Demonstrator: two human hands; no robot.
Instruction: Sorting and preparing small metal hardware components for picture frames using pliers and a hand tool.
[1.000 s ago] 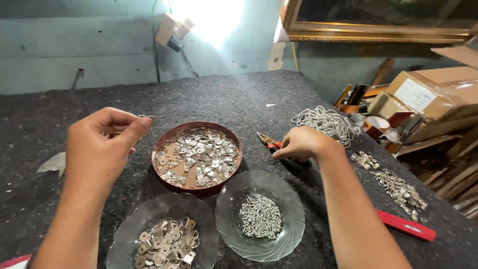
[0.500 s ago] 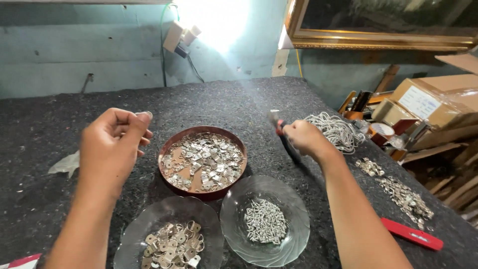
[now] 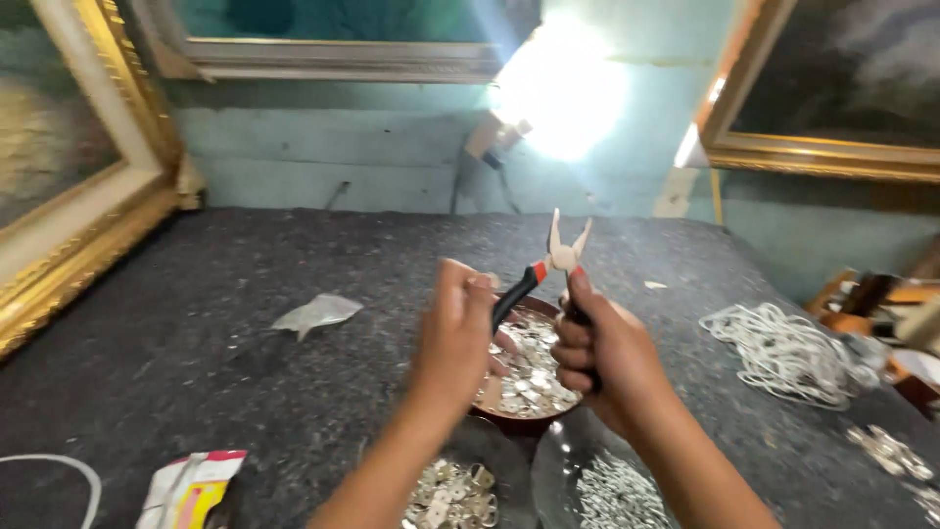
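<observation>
The pliers [image 3: 560, 266] are slim, with pale metal jaws standing open in a narrow V that points up, and black handles tipped red near the pivot. The right hand [image 3: 607, 358] is closed around one handle, thumb laid up along it; that grip is tight on the tool. The left hand [image 3: 455, 338] is beside it with fingers curled, and the other handle runs down to its fingertips; whether that grip truly clasps the handle or pinches something small cannot be told. One pair of pliers is in view, held above the bench [image 3: 245, 372], which is covered in dark felt. Under both hands sits one brown bowl [image 3: 529, 382] of small silvery metal pieces, partly hidden by them. Nearer the person are two glass dishes: one below the left forearm [image 3: 450, 495] with larger pale metal pieces, one below the right forearm [image 3: 607, 495] with thin silvery bits. To the right of the right hand lies a bundle of white cord [image 3: 783, 353]. To the left of the left hand lies a crumpled clear bag [image 3: 315, 313], and a coloured packet [image 3: 191, 490] sits at the near edge. Gilt picture frames [image 3: 88, 235] lean around the bench.
</observation>
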